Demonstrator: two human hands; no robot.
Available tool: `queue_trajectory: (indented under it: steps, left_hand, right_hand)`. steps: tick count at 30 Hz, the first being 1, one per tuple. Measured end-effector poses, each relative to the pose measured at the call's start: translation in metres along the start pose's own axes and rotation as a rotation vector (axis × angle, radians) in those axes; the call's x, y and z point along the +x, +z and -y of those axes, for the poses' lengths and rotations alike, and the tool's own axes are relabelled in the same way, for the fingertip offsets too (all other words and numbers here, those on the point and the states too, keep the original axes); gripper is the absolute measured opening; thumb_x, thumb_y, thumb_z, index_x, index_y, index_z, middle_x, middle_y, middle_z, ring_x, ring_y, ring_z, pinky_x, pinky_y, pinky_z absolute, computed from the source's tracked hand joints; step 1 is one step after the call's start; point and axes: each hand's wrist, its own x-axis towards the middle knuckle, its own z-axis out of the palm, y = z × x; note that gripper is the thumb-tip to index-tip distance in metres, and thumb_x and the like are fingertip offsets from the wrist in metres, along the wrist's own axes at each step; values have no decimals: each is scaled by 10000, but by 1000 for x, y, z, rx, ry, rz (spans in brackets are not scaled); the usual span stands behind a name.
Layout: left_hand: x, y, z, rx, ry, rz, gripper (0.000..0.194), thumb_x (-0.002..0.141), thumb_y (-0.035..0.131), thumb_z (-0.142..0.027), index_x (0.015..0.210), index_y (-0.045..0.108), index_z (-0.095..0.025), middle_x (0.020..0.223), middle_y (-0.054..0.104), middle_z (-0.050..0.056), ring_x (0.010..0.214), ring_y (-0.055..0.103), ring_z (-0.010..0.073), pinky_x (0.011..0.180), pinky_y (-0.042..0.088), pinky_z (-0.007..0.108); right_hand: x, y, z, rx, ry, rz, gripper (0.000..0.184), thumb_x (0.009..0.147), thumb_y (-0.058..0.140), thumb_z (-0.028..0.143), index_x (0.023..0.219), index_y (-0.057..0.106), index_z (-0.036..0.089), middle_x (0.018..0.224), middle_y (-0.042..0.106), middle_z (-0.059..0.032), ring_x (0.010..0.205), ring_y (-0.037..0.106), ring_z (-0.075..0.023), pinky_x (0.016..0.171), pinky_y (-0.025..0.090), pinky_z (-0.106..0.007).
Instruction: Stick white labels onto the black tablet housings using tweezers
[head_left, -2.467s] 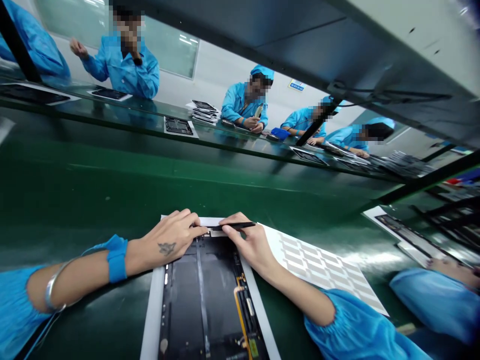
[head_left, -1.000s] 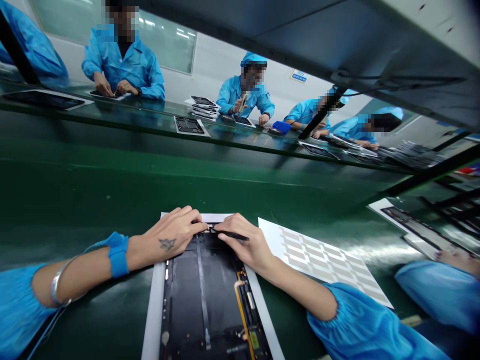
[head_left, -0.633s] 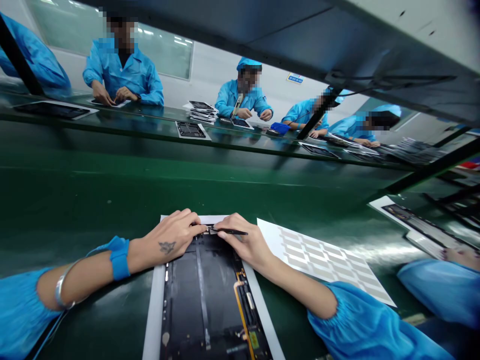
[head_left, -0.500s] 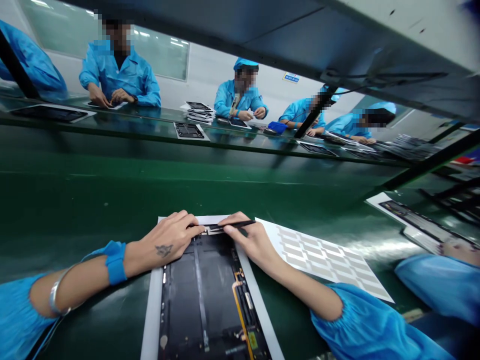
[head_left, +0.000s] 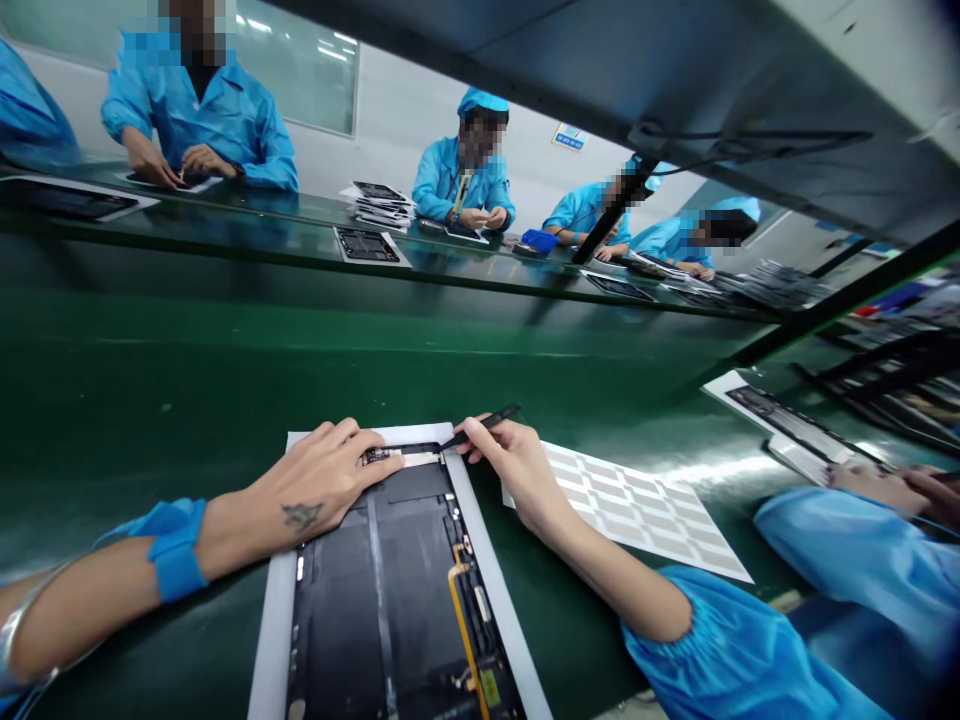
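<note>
An open tablet housing with black innards and an orange flex cable lies on a white sheet before me. My left hand lies over its top left edge, fingers stretched out. The thumb touches the left end of a pale strip along the top of the housing. My right hand is closed on black tweezers, their tip at the housing's top right corner, by the strip's right end.
To the right lies a sheet of grey-and-white stickers. Beyond it are another tablet part and a co-worker's sleeve. Co-workers in blue sit across the green bench, with stacked parts. A shelf hangs overhead.
My right hand has moved with the tweezers from the middle of the housing's top edge to its right corner. More of the pale strip shows. The whole view has shifted slightly.
</note>
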Motion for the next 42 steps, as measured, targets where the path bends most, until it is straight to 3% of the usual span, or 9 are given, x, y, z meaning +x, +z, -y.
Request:
queue_trajectory:
  steps: [14, 21, 30, 42]
  left_hand:
    - [0, 1, 1, 0, -7, -7, 502, 887, 462, -20, 1331, 567, -232, 1171, 603, 94, 912, 507, 248, 730, 413, 356]
    - [0, 1, 1, -12, -6, -4, 488, 896, 489, -34, 1333, 566, -238, 1180, 602, 90, 930, 507, 240, 736, 408, 337]
    - [0, 1, 1, -13, -11, -2, 498, 908, 483, -44, 1356, 552, -248, 1172, 602, 86, 921, 505, 235, 727, 405, 331]
    - [0, -1, 1, -15, -3, 3, 495, 903, 451, -31, 1340, 564, -235, 1169, 606, 98, 916, 518, 247, 714, 412, 345]
  right_hand:
    - [-3, 2, 0, 25, 1, 5, 419, 811, 667, 568, 768, 731, 156, 692, 705, -62, 675, 634, -181, 618, 483, -283]
    - [-1, 0, 1, -21, -17, -11, 458, 773, 681, 621, 750, 707, 165, 671, 682, -47, 631, 615, -175, 584, 494, -283]
    - [-5, 2, -5, 102, -41, -11, 390, 815, 704, 555, 792, 729, 166, 687, 678, -31, 672, 610, -161, 671, 487, -280]
    - [-3, 2, -6, 32, -29, 19, 416, 832, 676, 571, 776, 705, 160, 680, 683, -44, 663, 626, -178, 656, 515, -299]
